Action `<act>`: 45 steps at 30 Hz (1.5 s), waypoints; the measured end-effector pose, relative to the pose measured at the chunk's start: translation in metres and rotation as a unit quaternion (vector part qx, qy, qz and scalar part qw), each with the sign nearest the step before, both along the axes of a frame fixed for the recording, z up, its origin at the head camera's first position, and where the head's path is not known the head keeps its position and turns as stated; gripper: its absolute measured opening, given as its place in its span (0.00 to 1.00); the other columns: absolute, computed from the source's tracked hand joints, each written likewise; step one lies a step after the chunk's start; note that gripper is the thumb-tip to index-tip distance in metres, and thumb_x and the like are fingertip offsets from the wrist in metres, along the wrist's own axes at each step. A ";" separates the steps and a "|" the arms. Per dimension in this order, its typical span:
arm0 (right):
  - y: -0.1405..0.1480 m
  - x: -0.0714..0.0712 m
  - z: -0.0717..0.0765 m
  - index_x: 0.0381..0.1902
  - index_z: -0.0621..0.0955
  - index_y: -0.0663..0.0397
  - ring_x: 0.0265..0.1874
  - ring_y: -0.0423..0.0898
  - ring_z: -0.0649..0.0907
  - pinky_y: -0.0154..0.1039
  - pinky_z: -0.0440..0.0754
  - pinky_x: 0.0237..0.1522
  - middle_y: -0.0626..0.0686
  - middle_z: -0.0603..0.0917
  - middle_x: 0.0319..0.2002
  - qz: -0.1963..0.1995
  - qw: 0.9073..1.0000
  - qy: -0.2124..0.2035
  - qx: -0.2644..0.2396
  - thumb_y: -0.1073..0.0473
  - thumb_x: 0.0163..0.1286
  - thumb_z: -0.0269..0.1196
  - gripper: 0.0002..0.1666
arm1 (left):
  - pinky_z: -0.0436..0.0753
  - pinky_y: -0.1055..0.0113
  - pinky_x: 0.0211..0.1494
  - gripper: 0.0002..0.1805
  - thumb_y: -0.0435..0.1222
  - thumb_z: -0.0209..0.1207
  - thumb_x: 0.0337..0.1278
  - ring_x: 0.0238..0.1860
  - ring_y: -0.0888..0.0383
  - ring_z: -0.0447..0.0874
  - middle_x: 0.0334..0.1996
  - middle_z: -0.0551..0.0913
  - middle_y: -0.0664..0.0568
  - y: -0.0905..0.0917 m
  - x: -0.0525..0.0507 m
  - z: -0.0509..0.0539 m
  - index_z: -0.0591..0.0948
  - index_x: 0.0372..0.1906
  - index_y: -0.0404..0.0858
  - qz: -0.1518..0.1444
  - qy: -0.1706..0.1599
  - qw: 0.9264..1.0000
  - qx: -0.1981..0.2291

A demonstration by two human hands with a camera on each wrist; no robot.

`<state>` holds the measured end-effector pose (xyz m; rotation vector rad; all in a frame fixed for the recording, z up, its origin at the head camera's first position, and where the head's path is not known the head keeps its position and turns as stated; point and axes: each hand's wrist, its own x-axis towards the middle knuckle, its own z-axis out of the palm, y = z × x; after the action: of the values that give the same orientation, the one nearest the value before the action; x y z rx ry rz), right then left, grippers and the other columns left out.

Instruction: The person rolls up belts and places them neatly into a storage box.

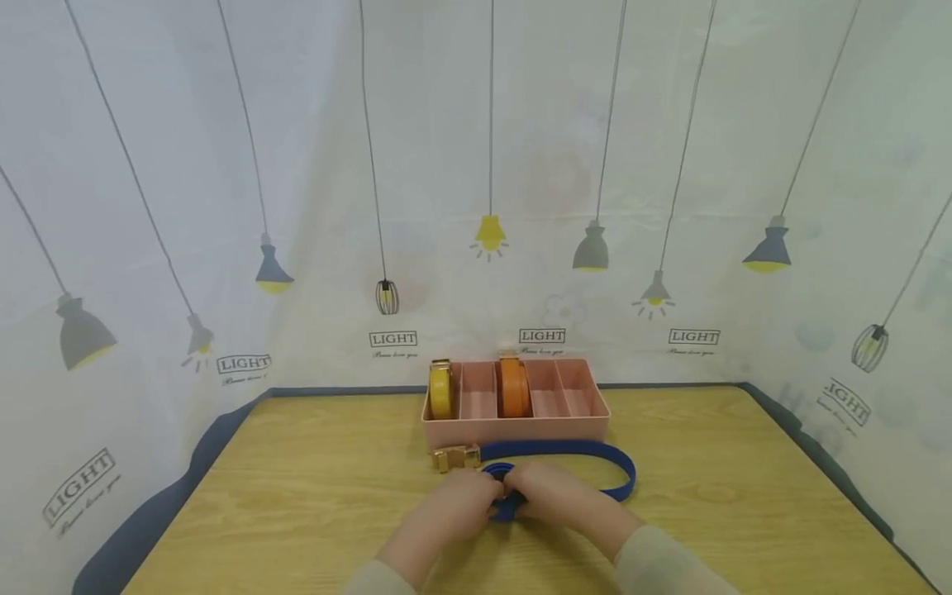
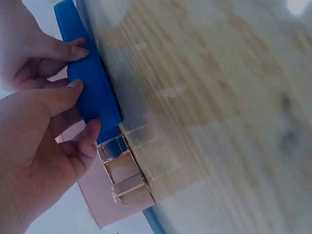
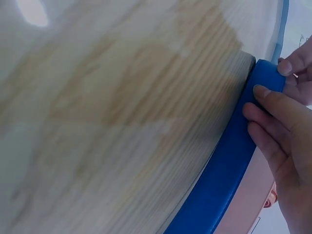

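A blue belt (image 1: 550, 447) stands on its edge on the wooden table, one end rolled into a small coil and the rest looping out to the right. Its gold buckle (image 1: 455, 458) lies to the left, between the hands and the pink box. My left hand (image 1: 464, 500) pinches the coil from the left, with thumb and fingertips on the blue strap (image 2: 97, 95) in the left wrist view. From the other side my right hand (image 1: 554, 493) grips the same coil; the right wrist view shows its thumb over the strap (image 3: 224, 151). The fingers partly hide the coil's centre.
Just behind the belt stands a pink divided box (image 1: 513, 430). A rolled yellow belt (image 1: 441, 392) fills its left compartment, and a rolled orange belt (image 1: 514, 388) sits in a middle one. A curtain printed with lamps (image 1: 491, 235) hangs round the back and sides of the table (image 1: 297, 487).
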<state>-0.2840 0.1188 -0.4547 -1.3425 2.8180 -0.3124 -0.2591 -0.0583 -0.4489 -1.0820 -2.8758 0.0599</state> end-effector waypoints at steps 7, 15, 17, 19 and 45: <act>0.015 -0.002 0.001 0.46 0.85 0.50 0.47 0.40 0.82 0.36 0.79 0.49 0.45 0.83 0.47 0.015 0.999 -0.022 -0.017 0.68 0.56 0.71 0.19 | 0.77 0.65 0.41 0.04 0.38 0.65 0.57 0.34 0.61 0.81 0.30 0.81 0.59 -0.005 -0.001 0.001 0.82 0.37 0.48 -0.020 -0.018 1.000 0.003; 0.017 -0.003 0.002 0.40 0.87 0.45 0.38 0.33 0.80 0.29 0.78 0.43 0.37 0.83 0.36 0.041 0.999 0.016 0.002 0.64 0.57 0.71 0.13 | 0.75 0.66 0.39 0.04 0.34 0.65 0.55 0.32 0.61 0.79 0.27 0.80 0.59 -0.009 -0.001 0.002 0.81 0.29 0.46 -0.032 -0.015 0.999 0.007; 0.016 -0.002 0.002 0.39 0.88 0.44 0.35 0.32 0.79 0.28 0.77 0.40 0.37 0.82 0.34 0.041 0.999 0.022 0.005 0.62 0.57 0.72 0.11 | 0.76 0.66 0.39 0.04 0.33 0.63 0.56 0.32 0.60 0.79 0.28 0.80 0.59 -0.008 0.000 0.002 0.81 0.29 0.45 -0.024 -0.013 1.000 0.007; 0.015 -0.001 0.002 0.37 0.88 0.44 0.33 0.31 0.78 0.28 0.76 0.37 0.37 0.81 0.32 0.042 0.999 0.024 0.006 0.61 0.56 0.72 0.10 | 0.76 0.66 0.39 0.03 0.33 0.63 0.55 0.32 0.60 0.79 0.28 0.80 0.58 -0.006 0.000 0.002 0.82 0.30 0.45 -0.017 -0.009 1.000 0.006; 0.014 0.002 0.003 0.39 0.87 0.46 0.40 0.36 0.83 0.32 0.79 0.42 0.39 0.85 0.38 0.041 0.999 0.033 -0.005 0.65 0.56 0.72 0.13 | 0.77 0.68 0.37 0.11 0.25 0.63 0.51 0.30 0.64 0.78 0.27 0.81 0.62 -0.014 0.000 0.006 0.83 0.32 0.46 0.000 -0.050 0.998 0.023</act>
<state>-0.2821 0.1330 -0.4513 -1.4914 2.8074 -0.2879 -0.2590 -0.0718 -0.4430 -1.1078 -2.9495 -0.0609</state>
